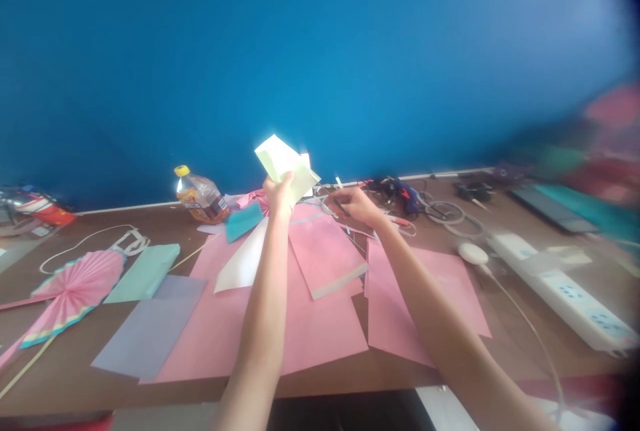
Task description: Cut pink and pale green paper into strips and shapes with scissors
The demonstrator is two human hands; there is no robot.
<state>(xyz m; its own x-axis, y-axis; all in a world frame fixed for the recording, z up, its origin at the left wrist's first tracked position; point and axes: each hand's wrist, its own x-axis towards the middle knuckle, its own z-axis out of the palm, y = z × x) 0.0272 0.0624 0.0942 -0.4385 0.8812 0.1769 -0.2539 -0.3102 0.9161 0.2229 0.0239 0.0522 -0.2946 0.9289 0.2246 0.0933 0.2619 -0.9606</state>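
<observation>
My left hand [281,192] is closed round a folded sheet of pale yellow paper [280,156], held up above the table near the blue wall. To the right, my right hand [356,204] reaches low over the back of the table, its fingers bent together in a pinch. Something thin and dark shows at those fingertips, too small to name. Beneath both arms lie large pink sheets of paper [320,344], with a narrower pink piece [325,251] on top. A white sheet [243,261] rests beside my left forearm.
A bottle with a yellow cap [203,197] leans at the back left. Left of it are a pleated pink paper fan [83,287], a mint paper [145,274] and a lilac paper [153,324]. Tangled cables [405,197] and a white power strip [565,297] occupy the right.
</observation>
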